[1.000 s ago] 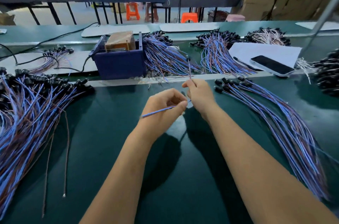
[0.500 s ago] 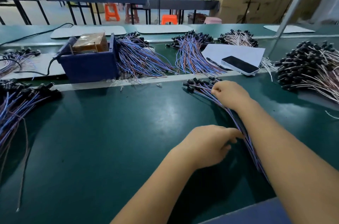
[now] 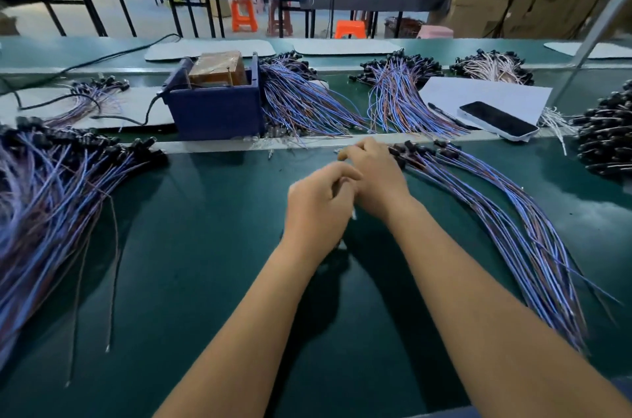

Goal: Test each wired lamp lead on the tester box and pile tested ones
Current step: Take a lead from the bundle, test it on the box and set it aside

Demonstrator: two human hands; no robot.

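**A:** Which step are you on?

**B:** You look to be between tests. Your left hand (image 3: pixel 319 209) and right hand (image 3: pixel 374 178) meet over the green surface (image 3: pixel 205 263), close to the tips of the lead pile on your right (image 3: pixel 506 222). Both sets of fingers are curled. Maybe you just picked up a lead.

**A:** Are you holding one?

**B:** I cannot tell. It is blurry, and only a small pale bit shows by your wrists.

**A:** What comes next?

**B:** I think you bring a lead's ends to the tester box (image 3: pixel 215 109), straight ahead. Then you lay it on the big pile on your left (image 3: pixel 51 198).
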